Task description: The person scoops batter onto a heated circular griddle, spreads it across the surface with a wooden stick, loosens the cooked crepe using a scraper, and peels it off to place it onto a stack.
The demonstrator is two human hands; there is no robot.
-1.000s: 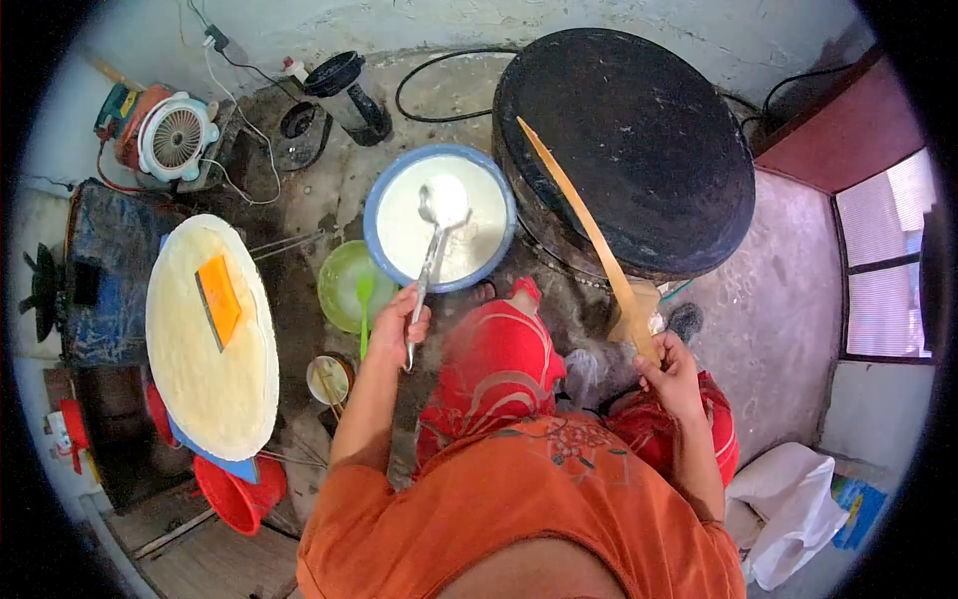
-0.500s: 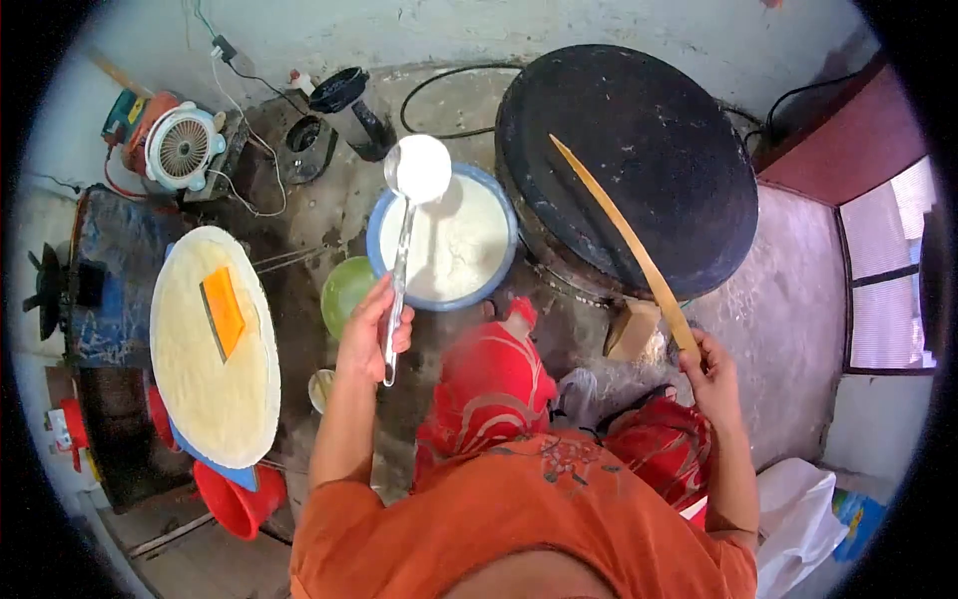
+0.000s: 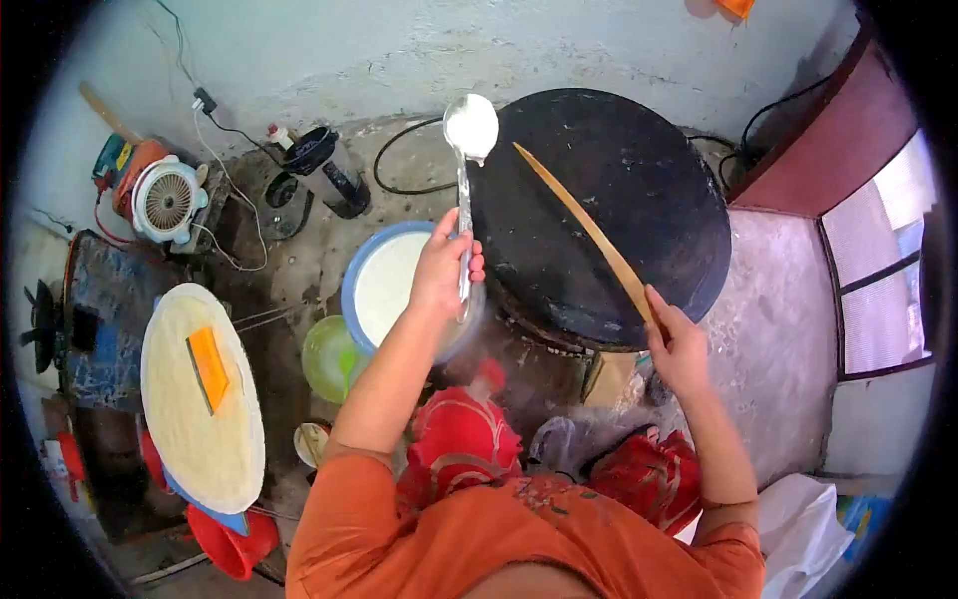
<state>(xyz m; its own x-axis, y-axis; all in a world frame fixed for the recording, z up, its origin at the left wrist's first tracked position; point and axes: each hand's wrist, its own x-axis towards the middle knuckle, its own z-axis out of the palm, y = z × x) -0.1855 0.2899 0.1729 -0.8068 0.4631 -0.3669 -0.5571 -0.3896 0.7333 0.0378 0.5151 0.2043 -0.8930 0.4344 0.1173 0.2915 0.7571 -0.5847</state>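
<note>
My left hand [image 3: 441, 270] is closed round the handle of a metal ladle [image 3: 464, 200]. White batter [image 3: 473, 126] fills the ladle's bowl, which overlaps the left edge of a large round black griddle [image 3: 619, 210] in this view. Below and left of the ladle stands a blue-rimmed basin [image 3: 351, 290] of white batter, partly hidden by my left hand and forearm. In my right hand [image 3: 681, 347] is the end of a long, curved wooden spreader [image 3: 589, 228]. Its thin blade reaches across the griddle, tip pointing up and left.
At left, a stack of pale round flatbreads [image 3: 200, 449] carries an orange scraper [image 3: 208, 367]. A green bowl [image 3: 324, 349] sits beside the basin, a red bucket [image 3: 235, 549] below the stack. Behind are a small blower [image 3: 168, 200], a blender jar [image 3: 329, 175] and cables.
My left hand has carried the full ladle right, from over the basin to the griddle's edge. My right hand and the spreader have shifted a little left; the whole view has tilted upward.
</note>
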